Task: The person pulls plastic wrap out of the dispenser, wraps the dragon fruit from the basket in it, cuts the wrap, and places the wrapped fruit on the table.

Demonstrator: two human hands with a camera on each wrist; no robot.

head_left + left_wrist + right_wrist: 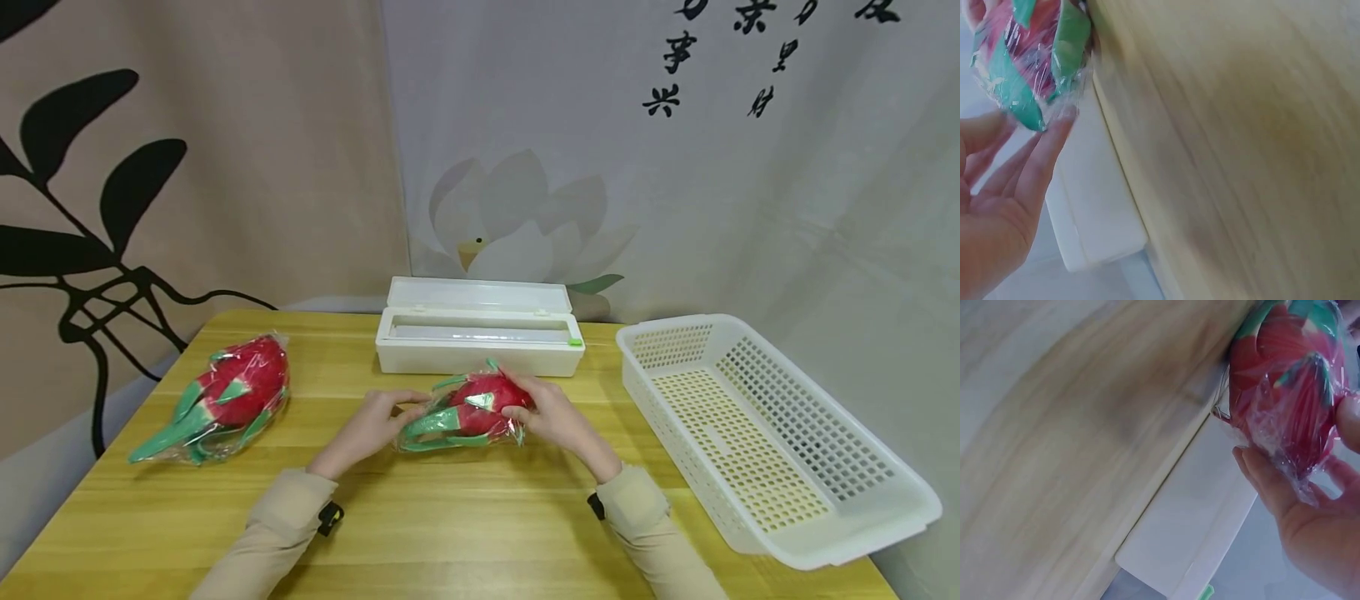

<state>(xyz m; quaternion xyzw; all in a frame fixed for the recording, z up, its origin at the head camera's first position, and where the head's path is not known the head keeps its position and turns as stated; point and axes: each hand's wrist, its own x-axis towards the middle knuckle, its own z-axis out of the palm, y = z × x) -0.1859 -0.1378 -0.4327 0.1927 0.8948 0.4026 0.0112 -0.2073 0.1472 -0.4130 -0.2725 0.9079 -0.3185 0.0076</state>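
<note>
A red dragon fruit [480, 408] with green leaf tips, wrapped in clear plastic film, is between both hands just in front of the white box. My right hand [551, 410] grips its rounded red end, thumb on the near side and fingers on the far side. At the leafy end, my left hand [378, 427] holds the film and green tips between thumb and fingertips. The left wrist view shows the left fingers [1054, 140] right at the crinkled film. Loose film [1266, 431] bunches by the right fingers in the right wrist view.
A second film-wrapped dragon fruit [247, 383] lies on the left of the wooden table [450, 533]. Behind the hands stands the white cling film box [480, 358], lid raised, with a roll inside. A white perforated basket [637, 392] occupies the right side. A printed curtain [300, 167] hangs behind.
</note>
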